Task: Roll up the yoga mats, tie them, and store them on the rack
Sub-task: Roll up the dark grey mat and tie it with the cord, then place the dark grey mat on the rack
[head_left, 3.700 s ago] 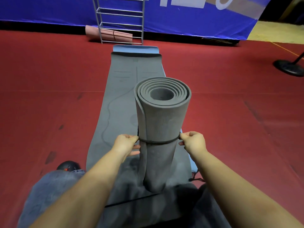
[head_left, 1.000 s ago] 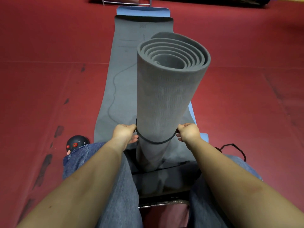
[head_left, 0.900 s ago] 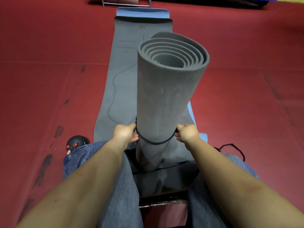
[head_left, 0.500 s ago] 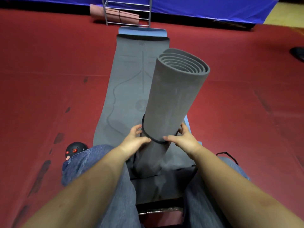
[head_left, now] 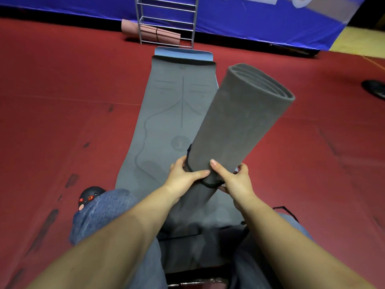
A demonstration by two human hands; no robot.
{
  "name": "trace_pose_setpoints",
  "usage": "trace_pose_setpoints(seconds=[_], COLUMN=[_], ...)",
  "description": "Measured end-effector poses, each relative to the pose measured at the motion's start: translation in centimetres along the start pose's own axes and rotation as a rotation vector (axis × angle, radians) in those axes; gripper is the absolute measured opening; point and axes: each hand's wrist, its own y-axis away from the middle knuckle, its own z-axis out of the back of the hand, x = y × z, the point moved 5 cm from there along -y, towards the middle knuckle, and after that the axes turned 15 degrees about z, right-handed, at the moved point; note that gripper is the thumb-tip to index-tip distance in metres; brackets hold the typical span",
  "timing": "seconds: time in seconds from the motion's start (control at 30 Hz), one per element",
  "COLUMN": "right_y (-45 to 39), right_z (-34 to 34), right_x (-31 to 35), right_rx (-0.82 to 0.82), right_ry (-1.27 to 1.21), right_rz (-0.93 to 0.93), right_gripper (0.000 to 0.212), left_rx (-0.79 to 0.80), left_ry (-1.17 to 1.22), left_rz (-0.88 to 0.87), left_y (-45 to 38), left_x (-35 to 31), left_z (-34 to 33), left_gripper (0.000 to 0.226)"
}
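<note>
Rolled dark grey foam yoga mat (head_left: 235,126) held in both hands, tilted up and to the right over the lap.

Left hand (head_left: 184,176) and right hand (head_left: 235,180) each curl fingers round the roll's lower part, thumbs on top, at the thin black elastic band (head_left: 210,183) looped round it. Roll's lower end sits between the jeans-clad knees. Beneath: flat grey mat (head_left: 173,122) over a blue mat (head_left: 183,52) on red carpet (head_left: 62,101). Far end: metal rack (head_left: 166,19) with a rolled pink mat (head_left: 150,32). Loose black cord (head_left: 285,211) by right knee.
</note>
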Motion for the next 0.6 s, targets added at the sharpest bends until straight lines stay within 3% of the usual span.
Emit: trace_pose_setpoints(seconds=[0.13,0.27,0.43,0.6], right_y=[-1.5,-3.0,-4.1,-5.5], right_z=[1.0,0.6,-2.1,-4.1], right_x=[0.4,-2.1,-7.4,-14.1], right_rx=[-0.108,-0.188,-0.23,-0.25], right_ry=[-0.2,-0.324,-0.417,-0.449], right_rz=[-0.035,-0.187,-0.431,-0.597], right_gripper=[0.055,0.067,0.049,0.045], left_rx=[-0.054,-0.096,-0.104,-0.05], left_ry=[-0.288,-0.676,-0.997,-1.18], left_rz=[-0.13,-0.212,-0.176,-0.064], left_y=[-0.2,-2.3,-7.0,-13.4], left_x=[-4.3,-7.1,-5.7,-0.6], left_z=[-1.4,-2.7,-3.1,-3.6], left_gripper=[0.097,0.094,0.087,0.078])
